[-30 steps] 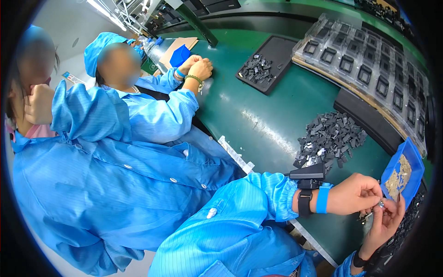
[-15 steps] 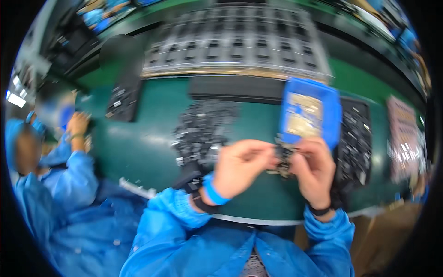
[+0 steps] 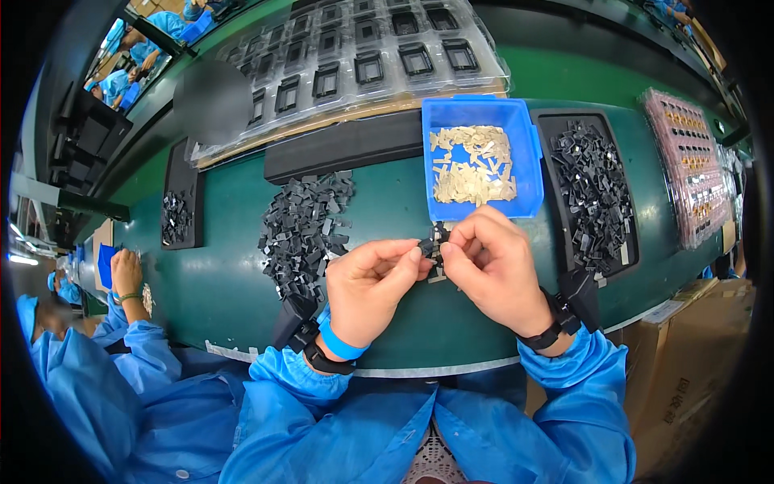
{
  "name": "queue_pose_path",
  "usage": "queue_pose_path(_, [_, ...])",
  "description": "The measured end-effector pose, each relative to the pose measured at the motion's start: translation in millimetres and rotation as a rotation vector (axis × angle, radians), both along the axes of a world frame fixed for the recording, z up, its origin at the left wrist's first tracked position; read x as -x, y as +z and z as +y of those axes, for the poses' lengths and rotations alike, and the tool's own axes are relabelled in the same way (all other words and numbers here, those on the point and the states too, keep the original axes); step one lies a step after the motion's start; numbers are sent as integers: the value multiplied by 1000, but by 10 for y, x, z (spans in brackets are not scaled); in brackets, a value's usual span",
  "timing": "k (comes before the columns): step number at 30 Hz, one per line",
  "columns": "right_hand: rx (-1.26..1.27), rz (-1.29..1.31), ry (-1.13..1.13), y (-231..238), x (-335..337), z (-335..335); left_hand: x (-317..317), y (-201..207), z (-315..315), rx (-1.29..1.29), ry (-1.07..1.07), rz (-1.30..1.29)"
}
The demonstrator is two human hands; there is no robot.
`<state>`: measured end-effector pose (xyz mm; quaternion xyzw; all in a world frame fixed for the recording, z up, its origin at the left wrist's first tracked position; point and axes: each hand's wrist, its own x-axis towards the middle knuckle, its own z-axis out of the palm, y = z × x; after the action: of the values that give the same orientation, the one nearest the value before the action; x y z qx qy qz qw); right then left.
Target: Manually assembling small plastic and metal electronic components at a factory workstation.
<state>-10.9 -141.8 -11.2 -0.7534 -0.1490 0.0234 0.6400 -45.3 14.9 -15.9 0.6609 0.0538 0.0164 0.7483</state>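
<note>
My left hand [image 3: 363, 286] pinches a small black plastic piece [image 3: 428, 246] between thumb and fingertips. Close against it, my right hand [image 3: 496, 266] is closed in a pinch too; whatever sits between those fingertips is hidden. Both hands are above the table's near half, just in front of a blue bin [image 3: 528, 173] with cream-coloured flat strips [image 3: 474, 184] in it. A few small black and cream bits lie below my fingertips. Left of my left hand spreads a heap of small black pieces [image 3: 302, 230].
To the right stands a black tray [image 3: 632, 242] of black pieces, with a pink tray stack [image 3: 681, 169] beyond it. Clear trays with black frames [image 3: 368, 68] lie behind a long black block [image 3: 347, 147]. At left are a smaller black tray [image 3: 193, 230] and a co-worker's hand [image 3: 126, 273].
The whole view has shifted and tilted, and it is sharper now. My hands stay close together, still pinching, in front of the blue bin.
</note>
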Motion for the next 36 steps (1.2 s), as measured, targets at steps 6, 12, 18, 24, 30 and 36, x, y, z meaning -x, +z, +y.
queue_pose_path(6, [71, -84, 1, -2, 11, 5, 17, -32, 12, -59, 2, -40])
queue_pose_path(12, [95, -96, -7, -12, 15, 12, 19, -47, 14, -87, -1, -61])
queue_pose_path(18, [92, -94, -17, -5, 16, 19, 30, -45, 4, -69, -26, -87])
queue_pose_path(24, [73, -94, -21, -14, 18, 24, 35, -38, 9, -61, -21, -75])
queue_pose_path(30, [65, -89, -12, -26, 14, 29, 41, -52, 16, -26, -32, -90])
queue_pose_path(36, [63, -136, -15, 4, 19, 6, 35, -30, 3, -25, -1, -78])
